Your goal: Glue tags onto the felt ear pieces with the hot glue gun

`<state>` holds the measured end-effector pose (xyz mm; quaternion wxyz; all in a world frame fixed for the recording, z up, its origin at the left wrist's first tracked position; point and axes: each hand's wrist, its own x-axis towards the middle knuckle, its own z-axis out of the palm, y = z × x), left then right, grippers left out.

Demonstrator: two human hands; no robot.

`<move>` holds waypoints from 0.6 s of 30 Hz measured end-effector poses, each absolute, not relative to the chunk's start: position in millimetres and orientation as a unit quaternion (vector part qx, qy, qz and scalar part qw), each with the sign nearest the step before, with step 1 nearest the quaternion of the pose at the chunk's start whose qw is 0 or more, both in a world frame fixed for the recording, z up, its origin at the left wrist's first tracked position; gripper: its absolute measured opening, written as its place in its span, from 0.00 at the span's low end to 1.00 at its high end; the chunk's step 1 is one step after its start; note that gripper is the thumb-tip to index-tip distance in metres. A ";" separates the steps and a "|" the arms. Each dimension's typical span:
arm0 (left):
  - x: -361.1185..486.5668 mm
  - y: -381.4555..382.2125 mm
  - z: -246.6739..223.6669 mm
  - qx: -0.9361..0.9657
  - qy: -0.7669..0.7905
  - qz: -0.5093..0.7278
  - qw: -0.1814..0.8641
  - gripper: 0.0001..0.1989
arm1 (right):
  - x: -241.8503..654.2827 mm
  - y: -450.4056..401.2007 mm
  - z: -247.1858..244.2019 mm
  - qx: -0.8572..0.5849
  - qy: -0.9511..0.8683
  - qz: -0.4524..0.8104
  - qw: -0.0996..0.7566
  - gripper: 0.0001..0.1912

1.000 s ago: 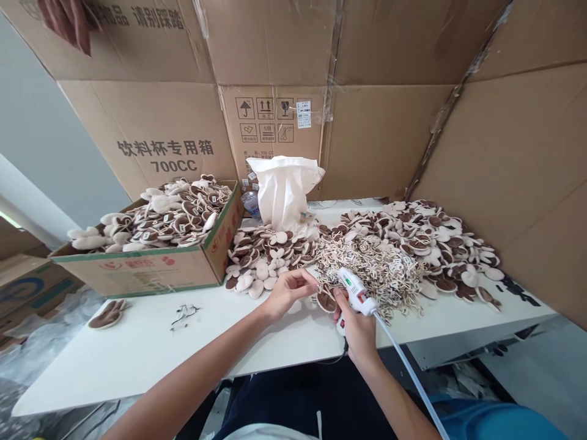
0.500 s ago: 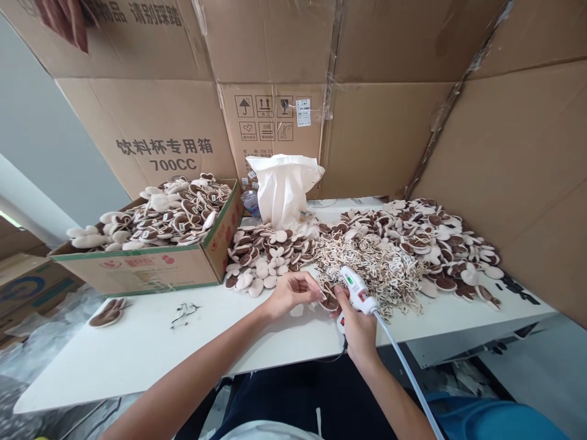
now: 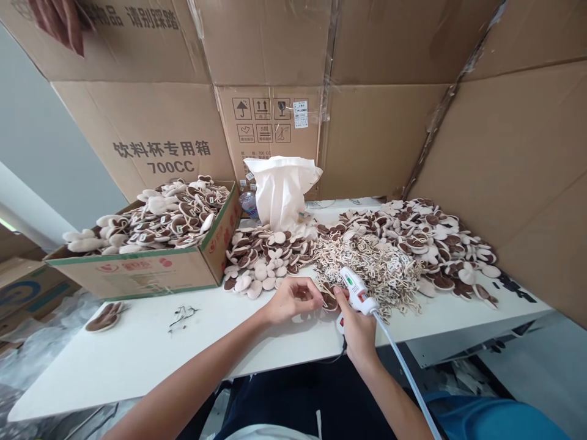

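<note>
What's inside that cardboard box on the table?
The cardboard box is heaped over its rim with brown-and-cream ear-shaped pieces, some with small tags. Only the top layer shows; whatever lies deeper, and the box's bottom, is covered.

My left hand (image 3: 291,299) has lowered toward the desk (image 3: 137,348) and closed in on the brown piece (image 3: 329,299). My right hand (image 3: 358,327) has brought the glue gun (image 3: 355,288) slightly nearer that piece.

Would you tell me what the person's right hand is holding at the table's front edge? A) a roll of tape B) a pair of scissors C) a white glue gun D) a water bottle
C: the right hand grips a white glue gun, its nozzle aimed at the brown piece by the left hand.
</note>
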<state>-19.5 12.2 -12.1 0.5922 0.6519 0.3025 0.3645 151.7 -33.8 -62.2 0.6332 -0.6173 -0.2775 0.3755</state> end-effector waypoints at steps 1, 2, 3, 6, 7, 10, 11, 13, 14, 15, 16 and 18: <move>-19.7 12.0 -11.3 0.658 0.302 0.364 0.586 0.14 | 151.8 -34.0 -61.5 -0.624 -0.270 0.385 0.625 0.29; -19.8 11.6 -10.5 0.664 0.300 0.363 0.581 0.14 | 151.9 -34.4 -60.7 -0.627 -0.264 0.392 0.619 0.29; -19.7 11.1 -9.9 0.669 0.298 0.363 0.575 0.13 | 151.9 -34.8 -59.8 -0.629 -0.258 0.402 0.613 0.30; -18.7 9.8 -9.6 0.681 0.298 0.363 0.562 0.13 | 152.1 -35.4 -57.8 -0.621 -0.252 0.416 0.615 0.31; -18.2 9.6 -10.0 0.684 0.300 0.362 0.558 0.12 | 152.2 -35.4 -57.5 -0.616 -0.249 0.421 0.618 0.31; -17.4 10.3 -11.7 0.687 0.304 0.364 0.551 0.13 | 153.0 -34.4 -57.2 -0.590 -0.239 0.446 0.630 0.30; -17.4 10.9 -12.1 0.686 0.306 0.367 0.549 0.13 | 153.3 -33.8 -57.3 -0.577 -0.236 0.458 0.634 0.29; -17.8 11.9 -12.4 0.683 0.308 0.377 0.544 0.13 | 153.8 -32.3 -58.2 -0.548 -0.231 0.486 0.640 0.26; -18.0 12.4 -12.5 0.682 0.308 0.382 0.542 0.13 | 153.9 -31.4 -59.0 -0.536 -0.228 0.496 0.644 0.26; -18.3 12.8 -12.5 0.681 0.308 0.386 0.540 0.12 | 154.0 -30.3 -60.0 -0.526 -0.225 0.503 0.648 0.25; -18.5 13.0 -12.6 0.680 0.306 0.390 0.540 0.12 | 154.0 -29.3 -61.3 -0.519 -0.222 0.504 0.654 0.26; -18.7 13.4 -13.1 0.678 0.301 0.394 0.542 0.12 | 153.8 -27.3 -63.7 -0.514 -0.213 0.500 0.664 0.28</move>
